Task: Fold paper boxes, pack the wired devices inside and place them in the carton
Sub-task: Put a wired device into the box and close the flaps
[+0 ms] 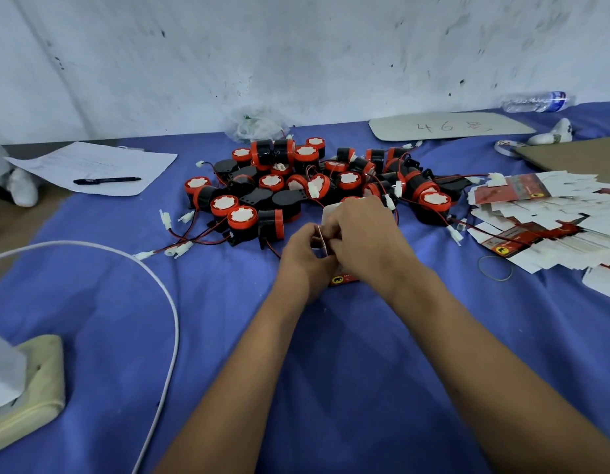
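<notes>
**While both hands work one box, the devices wait just beyond**

Though the blue cloth [331,354] is wide, the heap of wired devices [317,179] lies straight ahead of the hands, just past them. Flat box blanks [549,220] fan out to the right. Between both, the paper box [343,280] stands roughly on end; left hand [305,254] and right hand [361,237] pinch its flaps, so the right hand seems nearer the heap.

A blue-clothed table [331,354] carries a heap of red-and-black wired devices [317,186] at its centre, flat box blanks [549,220] along the right edge, paper [102,167] with a pen [107,180] far left, and a white cable [160,292] near left.
</notes>
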`<state>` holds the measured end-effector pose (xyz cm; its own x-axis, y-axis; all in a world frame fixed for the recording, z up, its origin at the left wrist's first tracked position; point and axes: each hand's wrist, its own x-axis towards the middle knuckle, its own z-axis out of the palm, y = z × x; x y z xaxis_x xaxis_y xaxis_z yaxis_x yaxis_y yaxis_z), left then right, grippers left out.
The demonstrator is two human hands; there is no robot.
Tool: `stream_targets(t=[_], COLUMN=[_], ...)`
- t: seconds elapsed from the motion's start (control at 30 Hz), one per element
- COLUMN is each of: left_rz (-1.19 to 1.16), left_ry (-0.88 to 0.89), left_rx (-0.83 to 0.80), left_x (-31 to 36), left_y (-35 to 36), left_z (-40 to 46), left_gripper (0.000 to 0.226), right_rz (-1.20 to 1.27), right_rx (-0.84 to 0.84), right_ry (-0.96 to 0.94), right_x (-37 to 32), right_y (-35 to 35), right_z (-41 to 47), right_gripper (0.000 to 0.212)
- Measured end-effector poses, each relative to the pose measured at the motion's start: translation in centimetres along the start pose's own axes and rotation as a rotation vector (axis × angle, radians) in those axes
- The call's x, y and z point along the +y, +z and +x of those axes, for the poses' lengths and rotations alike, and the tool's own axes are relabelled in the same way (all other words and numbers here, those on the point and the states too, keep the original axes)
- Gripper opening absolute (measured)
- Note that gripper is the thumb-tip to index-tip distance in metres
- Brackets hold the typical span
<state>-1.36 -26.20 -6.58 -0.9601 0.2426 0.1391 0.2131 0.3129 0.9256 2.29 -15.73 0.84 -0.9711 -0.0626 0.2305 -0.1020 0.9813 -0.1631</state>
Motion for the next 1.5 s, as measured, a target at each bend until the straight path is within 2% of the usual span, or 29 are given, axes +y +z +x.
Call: stream_targets(t=[0.13,0.2,0.3,0.37,0.47,0.57,0.7,0.73,0.8,0.9,1.03,1.13,1.2,1.27,1.33,1.43,1.5], left_rz=[-0.005,-0.007,-0.06,-0.154,-0.364,-0.53,-0.59,-0.604,-0.574,-0.421,-0.25,-0.262,-0.277,-0.191,-0.104,-0.143,-0.164], left_ry=[0.038,0.059,0.069,0.011,-0.123,-0.215,-0.239,-0.251,-0.261,-0.206,-0.139,-0.095,-0.089,-0.091,-0.09,-0.111,-0.116], left_rx=[-0.014,-0.041,-0.177,-0.306,-0.397,-0.412,-0.453,-0.447,-0.393,-0.3,-0.198,-0.116,-0.093,-0.048,-0.015,0.023,0.05], left_x=[-0.1,-0.1,-0.1,0.0,0.3,0.4,0.4,0.4,0.4,0.2,0.2,0.6,0.9,0.6,0.3,0.3,0.4], left_y=[0.1,-0.2,-1.4,-2.4,-3.3,-3.3,-3.1,-3.0,-2.7,-2.0,-0.9,0.4,0.9,1.0,1.1,1.1,1.0], left_z=[-0.1,-0.2,-0.3,-0.5,-0.6,-0.7,-0.5,-0.4,-0.4,-0.4,-0.3,-0.4,-0.6,-0.5,-0.4,-0.3,-0.2], left_gripper=[0.028,0.028,0.024,0.033,0.04,0.04,0.047,0.043,0.029,0.023,0.035,0.034,0.032,0.029,0.022,0.013,0.01], right_rz=[-0.102,-0.067,0.01,0.043,0.111,0.11,0.073,0.034,-0.026,0.02,0.373,0.649,0.982,1.437,1.742,1.801,1.72], right_rx=[0.011,0.004,-0.052,-0.061,-0.046,-0.117,-0.205,-0.224,-0.262,-0.279,0.002,0.181,0.237,0.276,0.36,0.644,0.713], right_ry=[-0.036,-0.046,-0.047,-0.05,-0.079,-0.171,-0.238,-0.257,-0.282,-0.291,-0.204,-0.08,-0.019,0.033,0.101,0.264,0.385], right_x=[-0.5,-0.3,0.5,1.0,1.5,2.3,3.1,3.2,3.3,3.6,5.4,6.4,6.6,6.8,7.4,8.7,9.6], right_y=[0.2,0.2,-0.4,-0.5,-0.2,0.0,0.0,0.0,0.0,-0.6,-0.9,-0.4,0.4,0.9,1.5,2.5,3.2], right_z=[0.2,0.2,0.2,0.1,-0.4,-1.0,-2.0,-2.2,-2.5,-2.5,-2.6,-2.8,-2.7,-2.5,-2.4,-2.2,-2.1], right_gripper=[0.012,0.011,0.023,0.029,0.023,0.018,0.024,0.025,0.026,0.028,0.03,0.028,0.031,0.034,0.033,0.031,0.025])
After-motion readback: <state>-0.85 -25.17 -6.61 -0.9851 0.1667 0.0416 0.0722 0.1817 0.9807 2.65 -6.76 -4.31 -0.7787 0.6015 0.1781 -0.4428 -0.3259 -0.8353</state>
